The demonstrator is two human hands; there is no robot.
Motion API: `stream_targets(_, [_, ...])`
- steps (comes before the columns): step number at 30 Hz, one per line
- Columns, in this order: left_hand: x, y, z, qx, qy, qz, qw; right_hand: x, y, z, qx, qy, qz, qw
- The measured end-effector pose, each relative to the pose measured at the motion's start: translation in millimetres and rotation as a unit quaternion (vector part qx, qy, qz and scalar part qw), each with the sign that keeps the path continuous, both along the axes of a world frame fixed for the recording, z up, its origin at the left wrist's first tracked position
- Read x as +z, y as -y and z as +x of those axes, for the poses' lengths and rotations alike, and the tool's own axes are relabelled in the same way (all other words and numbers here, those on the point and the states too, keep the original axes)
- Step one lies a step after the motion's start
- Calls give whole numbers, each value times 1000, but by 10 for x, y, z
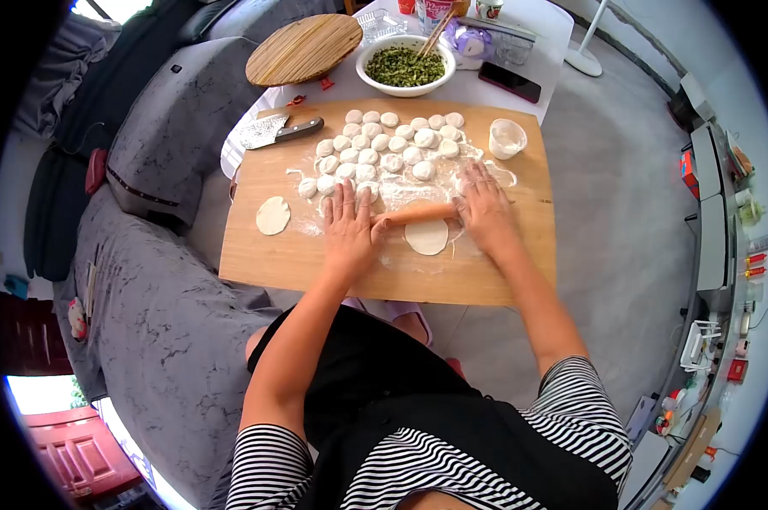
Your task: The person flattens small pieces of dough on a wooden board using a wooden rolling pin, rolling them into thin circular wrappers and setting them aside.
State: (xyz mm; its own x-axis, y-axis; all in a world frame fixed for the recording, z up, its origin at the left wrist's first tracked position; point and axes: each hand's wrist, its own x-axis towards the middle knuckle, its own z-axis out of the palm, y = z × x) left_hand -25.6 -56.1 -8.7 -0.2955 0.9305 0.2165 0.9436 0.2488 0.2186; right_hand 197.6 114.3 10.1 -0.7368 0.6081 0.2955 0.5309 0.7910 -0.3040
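"Dough disc (426,238) at the pin (415,214): quantity and place?"

"One, flat on the board (269,268), a little right of centre, the pin lying across it. Second disc (273,216), one, to the left, well apart from the pin."

"Pin and hands?"

"Pin, one. Hands, two. Left hand (350,223): palm down over the left end, fingers extended forward, slightly spread. Right hand (483,208): palm down over the right end, fingers likewise stretched out. Neither seems wrapped around the wood; the parts under the palms are hidden."

"Dough lumps (368,156)?"

"Roughly thirty, beyond the pin; exact figure uncertain, some being partly covered by the left hand. Flour (394,195) scattered among them."

"Remaining stock on the board?"

"Knife (282,131), one, far left corner. Tub (506,150), one, far right."

"Beyond the board?"

"Bowl (405,91), one, white, holding chopped greens (401,66); chopsticks (432,36), two, resting in it. Woven lid (306,49), one, left of the bowl. Phone (510,82), one, dark, to its right."
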Motion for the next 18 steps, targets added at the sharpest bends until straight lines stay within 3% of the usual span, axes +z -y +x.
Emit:
stream_targets(2, [111,120,68,-17,21,-48,999,-60,17,146,-2,17,-43,999])
stream_targets(5, [180,576,449,-51,-1,-45,998,10,363,527,8,54,-3,998])
stream_targets(11, [4,59,72,28,0,-4,1000,74,-22,1,-5,36,-20,999])
stream_targets(18, [78,599,474,-18,38,-49,998,30,293,423,-9,51,0,999])
